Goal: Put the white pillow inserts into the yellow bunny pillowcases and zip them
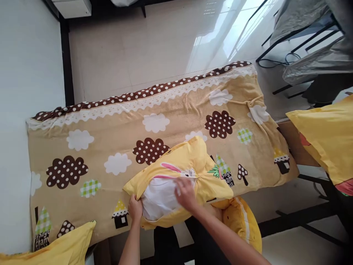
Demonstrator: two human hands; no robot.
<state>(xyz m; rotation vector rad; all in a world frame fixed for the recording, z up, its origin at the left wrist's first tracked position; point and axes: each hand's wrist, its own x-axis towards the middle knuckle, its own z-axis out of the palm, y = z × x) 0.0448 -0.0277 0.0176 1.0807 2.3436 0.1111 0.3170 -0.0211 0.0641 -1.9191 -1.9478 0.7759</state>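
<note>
A yellow pillowcase point(190, 154) printed with a white rabbit and a carrot lies at the near edge of the bed-like surface. Its opening faces me, and a white pillow point(160, 198) shows inside. My left hand point(135, 208) is closed on the left corner of the pillowcase's opening. At the right part of the opening, my right hand point(184, 193) is over the white pillow, blurred by motion. Its fingers look bent, but whether they grip the cloth cannot be made out.
Beneath lies a tan blanket point(171, 145) with cloud and mushroom prints. Another yellow pillow point(55, 248) sits at the lower left, and a yellow cushion point(328, 136) at the right. A round yellow cushion point(245, 221) rests below the near edge. Plastic-wrapped chairs point(300, 25) stand at upper right.
</note>
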